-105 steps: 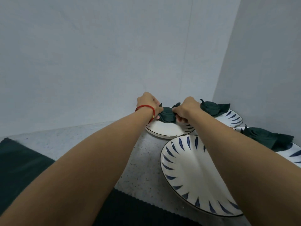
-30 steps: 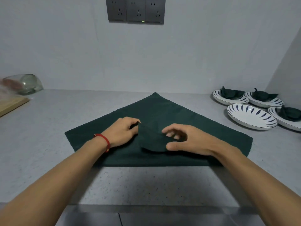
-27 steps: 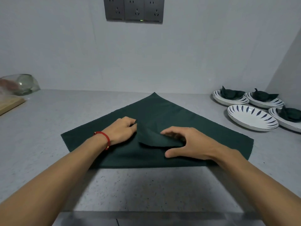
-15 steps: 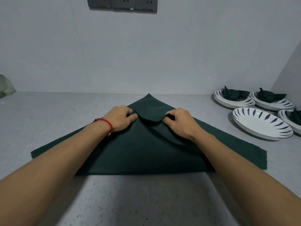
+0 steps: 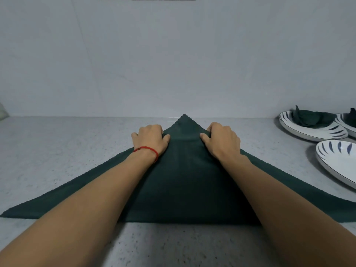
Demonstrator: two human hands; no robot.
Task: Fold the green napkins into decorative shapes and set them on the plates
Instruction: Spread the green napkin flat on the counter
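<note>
From the head view, the only one I have, I see the green napkin [image 5: 185, 182] spread on the grey counter [image 5: 57, 151] as a wide triangle, its long folded edge nearest me and its apex pointing at the wall. My left hand [image 5: 151, 139] and right hand [image 5: 221, 141] sit either side of that apex, fingers curled over the cloth's slanting edges with the thumbs turned inward; they look to be pinching or pressing the two layers together there, though I cannot tell whether the fingertips go under the fabric. A red string bracelet [image 5: 148, 150] circles the left wrist. Off to the right stand the plates: one far plate [image 5: 300, 132] already carries a folded napkin [image 5: 308, 118], another plate [image 5: 348, 128] at the frame's edge shows dark cloth too, and the nearer plate [image 5: 331, 160] shows only bare glaze in the part I can see

I judge this to be the first fold of a fresh napkin, corner matched to corner. Next I would want the apex points aligned and the crease smoothed flat, before starting to shape it, keeping both layers from sliding on the smooth counter
</note>
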